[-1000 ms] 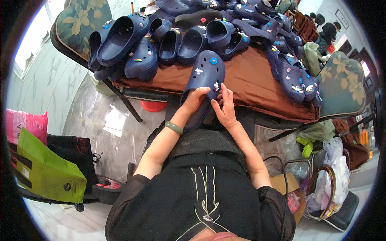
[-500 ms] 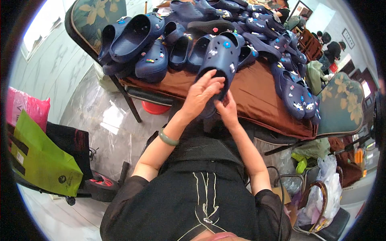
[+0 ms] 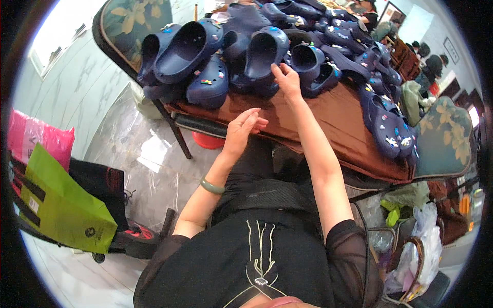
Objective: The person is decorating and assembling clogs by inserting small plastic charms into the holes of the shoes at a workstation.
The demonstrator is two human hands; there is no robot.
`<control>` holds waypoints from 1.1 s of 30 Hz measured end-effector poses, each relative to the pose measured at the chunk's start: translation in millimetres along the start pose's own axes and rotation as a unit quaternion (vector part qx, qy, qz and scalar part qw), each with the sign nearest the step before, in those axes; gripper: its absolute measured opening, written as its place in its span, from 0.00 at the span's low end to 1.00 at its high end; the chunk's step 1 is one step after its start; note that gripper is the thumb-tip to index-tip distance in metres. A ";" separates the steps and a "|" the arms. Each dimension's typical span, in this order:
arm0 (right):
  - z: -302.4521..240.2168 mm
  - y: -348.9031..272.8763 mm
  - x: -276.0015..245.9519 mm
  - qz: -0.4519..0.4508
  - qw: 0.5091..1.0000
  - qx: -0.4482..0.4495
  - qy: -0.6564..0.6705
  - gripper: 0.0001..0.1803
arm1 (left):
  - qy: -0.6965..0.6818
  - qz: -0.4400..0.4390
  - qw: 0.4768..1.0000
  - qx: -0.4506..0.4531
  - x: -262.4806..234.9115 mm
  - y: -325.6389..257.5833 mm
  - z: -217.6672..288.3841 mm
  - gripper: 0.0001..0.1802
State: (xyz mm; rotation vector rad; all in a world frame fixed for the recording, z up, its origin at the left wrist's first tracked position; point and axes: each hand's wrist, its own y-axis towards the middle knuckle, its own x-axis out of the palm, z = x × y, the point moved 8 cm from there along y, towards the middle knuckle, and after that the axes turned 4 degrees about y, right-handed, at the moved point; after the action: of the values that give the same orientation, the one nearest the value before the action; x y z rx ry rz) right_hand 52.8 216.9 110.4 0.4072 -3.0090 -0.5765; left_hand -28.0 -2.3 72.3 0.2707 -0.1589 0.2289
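A navy foam clog (image 3: 266, 54) with small charms on its top sits on the heap at the front of the brown-covered table. My right hand (image 3: 287, 82) pinches its rim at the lower right, with the arm stretched forward. My left hand (image 3: 241, 134), below a green bangle (image 3: 212, 187), hovers in front of the table edge. Its fingers are loosely bent and slightly apart, and nothing shows in them. Beside the held clog, to the right, lies another navy clog (image 3: 305, 64). More clogs with charms (image 3: 208, 84) are piled to the left.
Brown cloth (image 3: 308, 120) covers the table. Flower-patterned chairs stand at left (image 3: 134, 31) and right (image 3: 442, 138). A red basin (image 3: 208, 140) is under the table. A green bag (image 3: 67, 200) and a pink package (image 3: 43, 136) are at my left. Plastic bags (image 3: 416, 251) lie at right; people work beyond.
The clog that both hands held in front of me is now back among the heap, under my right hand. My left hand has come off it and moved lower.
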 end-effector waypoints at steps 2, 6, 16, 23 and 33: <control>-7.1 -17.7 3.3 -0.026 0.999 0.018 -0.013 0.33 | 0.005 -0.012 1.000 -0.016 -1.0 -0.9 -16.5 0.21; -26.0 -19.4 -30.8 -0.077 0.956 -0.092 -0.268 0.24 | 0.029 -0.021 0.998 -0.048 10.0 0.1 -40.2 0.20; -90.2 -34.1 -298.5 0.097 0.597 -0.016 -0.796 0.28 | 0.073 -0.166 0.981 -0.063 80.8 -11.5 -66.6 0.19; -73.8 -50.1 -375.1 0.026 0.626 0.115 -0.771 0.30 | 0.132 -0.265 0.952 -0.078 105.7 -24.8 -80.4 0.22; -124.2 -64.8 -267.5 -0.132 0.818 0.006 -0.560 0.18 | 0.117 -0.212 0.969 -0.047 102.7 -20.4 -58.9 0.17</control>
State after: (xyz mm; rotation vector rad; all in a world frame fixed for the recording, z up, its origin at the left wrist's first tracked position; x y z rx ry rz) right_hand 338.9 185.6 201.7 0.6798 -4.0923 -1.1548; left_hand 83.1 16.0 30.3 0.1754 0.1222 -0.1718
